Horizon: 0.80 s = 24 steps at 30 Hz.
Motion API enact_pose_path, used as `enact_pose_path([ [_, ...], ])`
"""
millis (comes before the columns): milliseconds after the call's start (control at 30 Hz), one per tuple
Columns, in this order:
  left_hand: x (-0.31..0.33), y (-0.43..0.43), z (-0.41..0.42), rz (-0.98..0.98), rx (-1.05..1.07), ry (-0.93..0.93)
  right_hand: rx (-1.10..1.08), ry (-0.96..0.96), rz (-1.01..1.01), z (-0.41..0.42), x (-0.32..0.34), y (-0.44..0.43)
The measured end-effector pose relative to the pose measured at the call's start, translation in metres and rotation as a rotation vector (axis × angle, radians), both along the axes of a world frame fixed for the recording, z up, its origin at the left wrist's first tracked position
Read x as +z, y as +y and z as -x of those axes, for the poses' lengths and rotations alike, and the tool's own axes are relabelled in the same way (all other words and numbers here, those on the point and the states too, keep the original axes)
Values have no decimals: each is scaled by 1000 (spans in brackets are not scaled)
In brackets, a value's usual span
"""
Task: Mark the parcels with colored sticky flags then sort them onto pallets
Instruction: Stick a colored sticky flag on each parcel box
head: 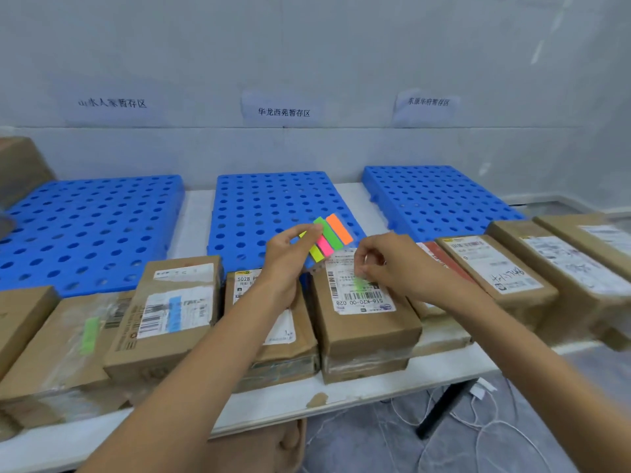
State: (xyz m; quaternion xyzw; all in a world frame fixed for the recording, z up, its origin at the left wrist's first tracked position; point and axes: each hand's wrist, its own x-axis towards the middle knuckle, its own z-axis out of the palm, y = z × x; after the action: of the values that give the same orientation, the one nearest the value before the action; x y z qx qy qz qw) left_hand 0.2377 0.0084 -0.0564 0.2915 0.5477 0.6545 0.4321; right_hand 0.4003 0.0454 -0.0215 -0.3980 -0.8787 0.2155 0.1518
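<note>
Head | left hand (288, 256) pinches flag pad (330, 237) | strips' long axis up-right

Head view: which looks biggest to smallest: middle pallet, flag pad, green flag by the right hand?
1. middle pallet
2. flag pad
3. green flag, partly under the right hand

Illegible print on parcel label (362, 298)
</note>
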Motion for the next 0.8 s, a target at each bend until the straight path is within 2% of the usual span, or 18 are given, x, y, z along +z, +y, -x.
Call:
enact_pose_path([
  [100,-1,1,-2,1,-8,2,12,24,-38,-1,-13,0],
  [333,-3,2,-1,-22,-29,-11,36,51,51,-7,-20,9],
  [400,-3,1,-1,-37,-43,4,-6,128,-8,-3,-25,11],
  [500,-4,0,-2,-53,-57,29,-209,267,-159,2,-33,13],
  [567,-5,-1,-2,-67,-77,42,-295,430,-183,8,-31,9],
  [667,-5,-4,-1,-103,-107,62,-283,655,34,19,-19,-1],
  [733,-5,-4,-1,-134,-128,82,-210,674,174,25,-14,-5],
  [800,-5,-5,-1,-141,-126,90,-159,637,213,29,-13,-6],
])
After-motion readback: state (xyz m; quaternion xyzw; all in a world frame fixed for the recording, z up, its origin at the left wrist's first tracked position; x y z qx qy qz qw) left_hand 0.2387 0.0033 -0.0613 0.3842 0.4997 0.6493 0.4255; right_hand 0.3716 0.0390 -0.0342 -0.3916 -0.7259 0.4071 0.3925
